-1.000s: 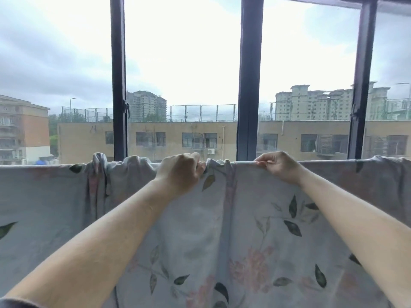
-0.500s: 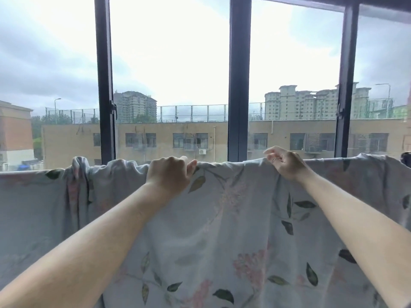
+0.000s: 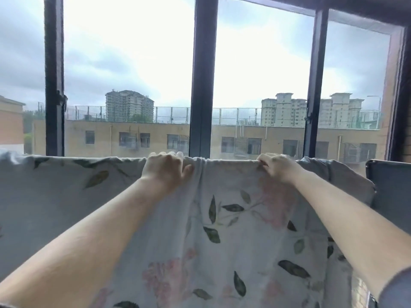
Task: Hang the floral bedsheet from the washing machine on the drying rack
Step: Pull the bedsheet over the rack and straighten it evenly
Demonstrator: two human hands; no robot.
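Note:
The floral bedsheet (image 3: 235, 236), pale with pink flowers and dark leaves, hangs draped across the whole width of the view, its top fold level with the window sill. The rack bar under the fold is hidden by the cloth. My left hand (image 3: 165, 168) grips the top fold near the middle, fingers curled over the far side. My right hand (image 3: 275, 166) pinches the same fold further right. Between the two hands the fold lies fairly straight, with a small gather beside my left hand.
A window with dark frames (image 3: 202, 85) stands just behind the sheet, with buildings beyond it. At the far right a dark grey panel (image 3: 391, 187) shows past the sheet's bunched end.
Both hands have slid rightward along the top fold. The cloth between them is spread flatter, and the bunched folds at the left have smoothed out. The view has turned right.

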